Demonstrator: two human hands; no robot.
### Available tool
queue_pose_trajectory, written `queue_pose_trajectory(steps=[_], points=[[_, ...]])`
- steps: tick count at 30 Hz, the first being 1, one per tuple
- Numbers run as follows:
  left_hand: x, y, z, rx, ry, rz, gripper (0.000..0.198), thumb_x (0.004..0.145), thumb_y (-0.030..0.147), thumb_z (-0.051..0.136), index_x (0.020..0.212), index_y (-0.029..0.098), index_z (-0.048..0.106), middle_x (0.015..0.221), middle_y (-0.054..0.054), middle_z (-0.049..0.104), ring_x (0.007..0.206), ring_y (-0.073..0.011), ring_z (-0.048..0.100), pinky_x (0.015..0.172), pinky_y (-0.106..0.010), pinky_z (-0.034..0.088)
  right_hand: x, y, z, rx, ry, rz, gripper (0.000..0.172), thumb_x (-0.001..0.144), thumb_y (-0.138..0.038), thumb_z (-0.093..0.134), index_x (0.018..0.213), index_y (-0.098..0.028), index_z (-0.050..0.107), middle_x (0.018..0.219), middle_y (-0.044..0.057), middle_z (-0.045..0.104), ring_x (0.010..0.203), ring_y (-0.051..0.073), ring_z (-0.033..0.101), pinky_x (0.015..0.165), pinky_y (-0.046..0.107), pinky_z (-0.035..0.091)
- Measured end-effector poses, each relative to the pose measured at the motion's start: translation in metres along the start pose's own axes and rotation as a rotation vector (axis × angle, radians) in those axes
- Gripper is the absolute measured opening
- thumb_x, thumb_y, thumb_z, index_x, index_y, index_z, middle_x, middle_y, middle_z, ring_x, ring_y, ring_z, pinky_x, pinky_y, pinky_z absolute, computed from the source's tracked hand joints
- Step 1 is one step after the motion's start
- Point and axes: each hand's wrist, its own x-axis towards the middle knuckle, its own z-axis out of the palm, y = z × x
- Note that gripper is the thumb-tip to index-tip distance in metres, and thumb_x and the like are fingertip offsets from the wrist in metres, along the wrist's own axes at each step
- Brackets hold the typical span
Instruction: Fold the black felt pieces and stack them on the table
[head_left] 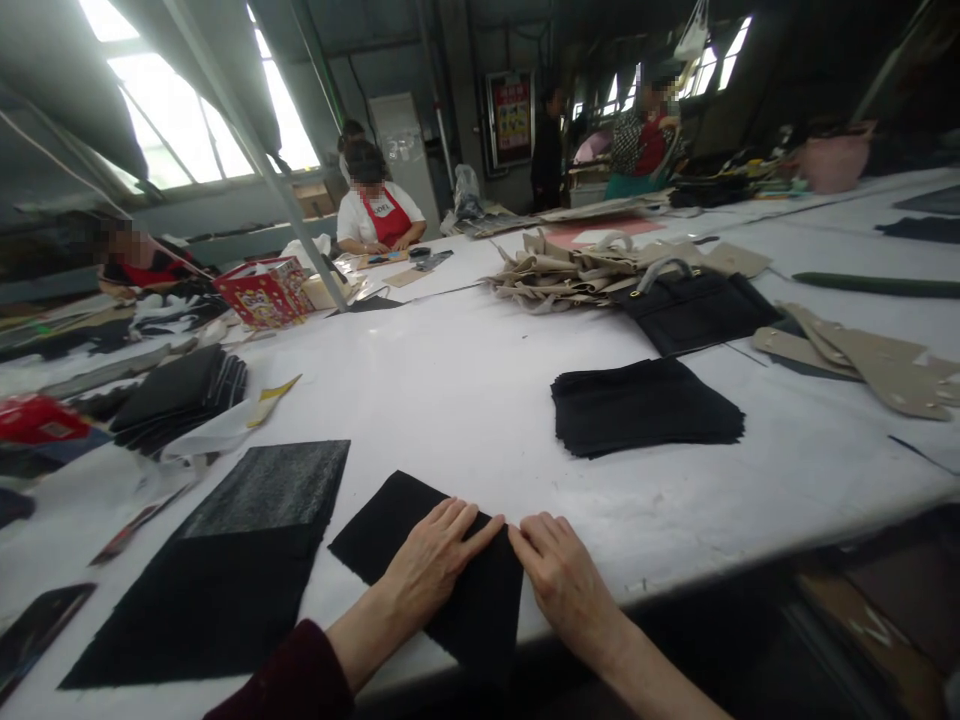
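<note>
A black fabric piece [405, 520] lies slantwise at the table's near edge, its lower end reaching the edge. My left hand [435, 550] rests flat on it with fingers stretched out, the index finger and thumb pointing toward its right corner. At that corner my right hand [559, 565] has its fingers curled together, pinching the fabric's edge. Left of it sits a pile of larger black fabric pieces [217, 590] with a greyish, rough-looking band [262, 487] across the top one. A stack of black cut pieces [645, 405] lies further off to the right.
Beige strap-like pieces [570, 270] are heaped at the back, beside a black bag [697, 305] with a grey handle. More beige pieces [877, 355] lie right. Folded black fabric [184, 395] and a red patterned box [262, 292] stand left. A co-worker in a red apron [382, 215] sits opposite.
</note>
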Motion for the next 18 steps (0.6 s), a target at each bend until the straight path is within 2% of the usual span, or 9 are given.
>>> queue_pose_trajectory(steps=[6, 18], points=[[0.001, 0.001, 0.0, 0.035, -0.012, 0.012, 0.07, 0.087, 0.006, 0.048, 0.15, 0.031, 0.028, 0.125, -0.009, 0.051, 0.117, -0.0247, 0.049, 0.108, -0.044, 0.039, -0.004, -0.002, -0.004, 0.004, -0.034, 0.034, 0.029, 0.088, -0.003, 0.046, 0.113, -0.009, 0.061, 0.088, 0.007, 0.054, 0.082, 0.022, 0.046, 0.074, 0.037, 0.038], [0.001, 0.001, 0.005, 0.044, -0.025, 0.014, 0.076, 0.086, 0.005, 0.046, 0.152, 0.035, 0.022, 0.128, -0.009, 0.05, 0.12, -0.0258, 0.048, 0.108, -0.045, 0.038, -0.011, -0.005, -0.004, 0.027, -0.015, 0.079, 0.034, 0.086, -0.001, 0.043, 0.114, -0.01, 0.06, 0.09, 0.008, 0.055, 0.083, 0.022, 0.047, 0.077, 0.038, 0.039]])
